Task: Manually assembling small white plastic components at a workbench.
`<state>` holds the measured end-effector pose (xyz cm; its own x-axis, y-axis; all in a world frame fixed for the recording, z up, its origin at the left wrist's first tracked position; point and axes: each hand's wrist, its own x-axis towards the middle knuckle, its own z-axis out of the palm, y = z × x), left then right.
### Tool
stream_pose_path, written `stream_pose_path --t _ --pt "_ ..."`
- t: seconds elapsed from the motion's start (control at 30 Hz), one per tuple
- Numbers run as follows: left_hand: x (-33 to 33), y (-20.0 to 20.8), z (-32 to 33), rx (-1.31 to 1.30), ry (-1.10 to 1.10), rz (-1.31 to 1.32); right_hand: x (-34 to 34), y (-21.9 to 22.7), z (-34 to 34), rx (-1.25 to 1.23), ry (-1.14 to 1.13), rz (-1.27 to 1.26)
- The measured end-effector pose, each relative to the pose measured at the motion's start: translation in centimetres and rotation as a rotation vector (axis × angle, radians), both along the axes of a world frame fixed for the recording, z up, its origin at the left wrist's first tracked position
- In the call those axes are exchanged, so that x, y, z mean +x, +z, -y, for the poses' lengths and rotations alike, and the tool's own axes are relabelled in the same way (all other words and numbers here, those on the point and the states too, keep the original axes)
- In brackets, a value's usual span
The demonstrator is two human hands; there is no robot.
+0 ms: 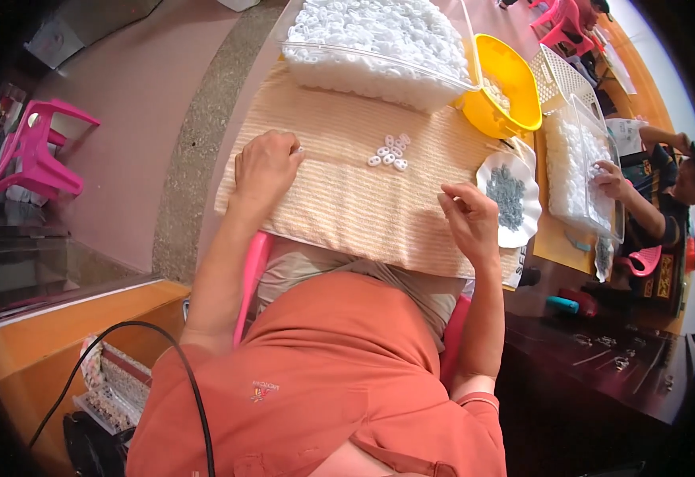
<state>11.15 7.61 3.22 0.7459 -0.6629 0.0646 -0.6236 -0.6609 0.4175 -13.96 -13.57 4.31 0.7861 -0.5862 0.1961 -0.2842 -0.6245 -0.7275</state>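
My left hand (pixel 266 168) is closed on the left side of the striped towel (pixel 323 199), with a bit of a small white plastic piece showing at its fingertips. My right hand (pixel 473 221) hovers by the towel's right side, thumb and fingers drawn together; whatever they pinch is too small to make out. Between the hands, farther off, lies a small group of white oval pieces with holes (pixel 389 151). Just right of my right hand sits a white wavy-rimmed plate (pixel 528 225) holding a heap of small grey-green parts (pixel 506 197).
A clear bin (pixel 379 67) full of white pieces stands at the far edge, beside a yellow basin (pixel 514 115). To the right, another person's hand (pixel 613 180) reaches into a second clear bin (pixel 574 211). A pink stool (pixel 37 151) stands on the left floor.
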Motion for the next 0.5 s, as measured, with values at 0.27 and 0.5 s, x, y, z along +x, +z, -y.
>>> stream_pose_path --t 0.27,0.5 --pt "0.7 -1.2 0.2 -0.022 -0.076 0.033 -3.3 0.2 1.4 0.055 -0.089 0.082" --pt "0.4 -0.4 0.9 -0.212 -0.105 -0.059 -7.1 0.3 3.6 0.093 -0.236 0.161"
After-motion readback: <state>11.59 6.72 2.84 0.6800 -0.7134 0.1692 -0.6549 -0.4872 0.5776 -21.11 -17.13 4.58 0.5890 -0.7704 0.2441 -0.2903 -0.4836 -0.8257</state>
